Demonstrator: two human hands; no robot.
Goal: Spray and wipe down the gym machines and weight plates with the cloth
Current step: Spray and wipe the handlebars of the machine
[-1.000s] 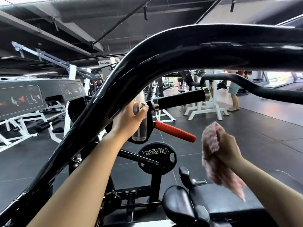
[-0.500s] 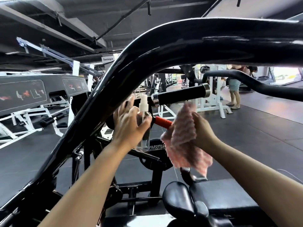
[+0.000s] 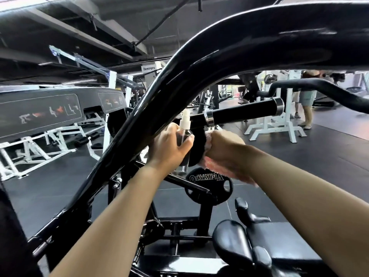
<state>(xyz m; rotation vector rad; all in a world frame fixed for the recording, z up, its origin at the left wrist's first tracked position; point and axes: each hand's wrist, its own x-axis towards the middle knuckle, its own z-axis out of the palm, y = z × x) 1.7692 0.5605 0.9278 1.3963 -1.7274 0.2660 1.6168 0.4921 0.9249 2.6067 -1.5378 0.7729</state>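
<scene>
My left hand [image 3: 169, 148] has its fingers curled round a small clear spray bottle [image 3: 184, 134], white nozzle up, held just beside the thick black curved machine arm [image 3: 179, 76] that sweeps across my view. My right hand [image 3: 223, 146] grips the pink cloth [image 3: 229, 170], fingers closed over it, pressing it against the dark part under the black handle bar [image 3: 243, 111] with chrome collars. The two hands sit close together, nearly touching.

Below them hangs a black Olympia weight plate [image 3: 208, 186] on the frame, and lower right I see the black padded seat [image 3: 279, 242]. White racks [image 3: 275, 124] stand well apart on the dark floor, with a person [image 3: 305, 100] beyond them.

The curved arm blocks much of the upper view. My right hand covers most of the cloth, so only its fringe shows at the wrist and above the knuckles, and I cannot tell exactly what surface it touches.
</scene>
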